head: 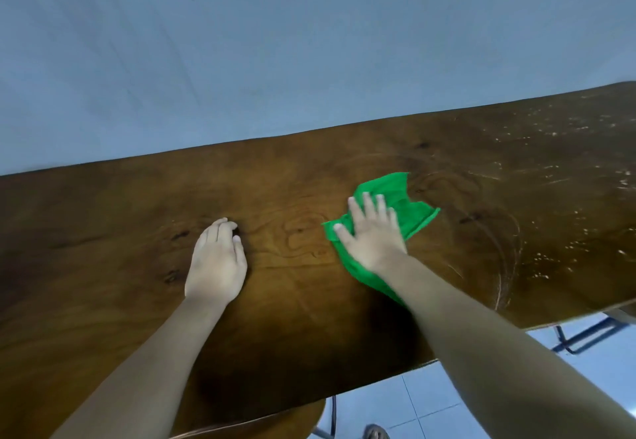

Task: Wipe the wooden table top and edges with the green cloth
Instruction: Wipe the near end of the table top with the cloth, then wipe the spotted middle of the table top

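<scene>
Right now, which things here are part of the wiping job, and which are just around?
Part of the job:
- green cloth, flat on the wood
- wooden table, dusty specks at its right end
- right hand, pressing the cloth down
- left hand, resting on the bare top

Just around:
- blue wall
- tiled floor
- metal frame under the table

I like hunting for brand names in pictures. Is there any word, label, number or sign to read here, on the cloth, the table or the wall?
None. The green cloth under the right hand is plain, with no tag showing. The wooden table bears only grain, knots and pale specks; the left hand rests on it. The wall behind is blank.
</scene>
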